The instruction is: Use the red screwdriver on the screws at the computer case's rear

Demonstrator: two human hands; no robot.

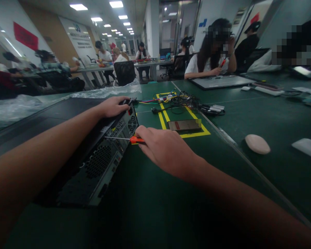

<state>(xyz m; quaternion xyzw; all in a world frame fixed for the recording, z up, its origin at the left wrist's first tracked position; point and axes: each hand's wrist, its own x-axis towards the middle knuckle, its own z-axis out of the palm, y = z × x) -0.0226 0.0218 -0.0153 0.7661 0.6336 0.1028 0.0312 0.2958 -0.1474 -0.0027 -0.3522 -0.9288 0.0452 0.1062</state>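
Observation:
A black computer case (75, 166) lies on its side on the green table, its rear panel with fan grilles and ports turned towards the right. My left hand (115, 106) grips the far rear corner of the case, fingers and thumb over the top edge. In my right hand (163, 148), closed around the orange handle, is a screwdriver (134, 139). Its thin shaft points left, and the tip reaches the upper edge of the rear panel. Whether the tip sits in a screw is too small to tell.
Beyond my right hand lie a phone (185, 125) inside yellow tape markings and a tangle of cables (182, 100). A pale, rounded mouse-like object (257, 144) is on the right. Clear plastic wrap (109, 90) lies behind the case. Across the table a person (212, 52) sits at a flat panel (223, 82).

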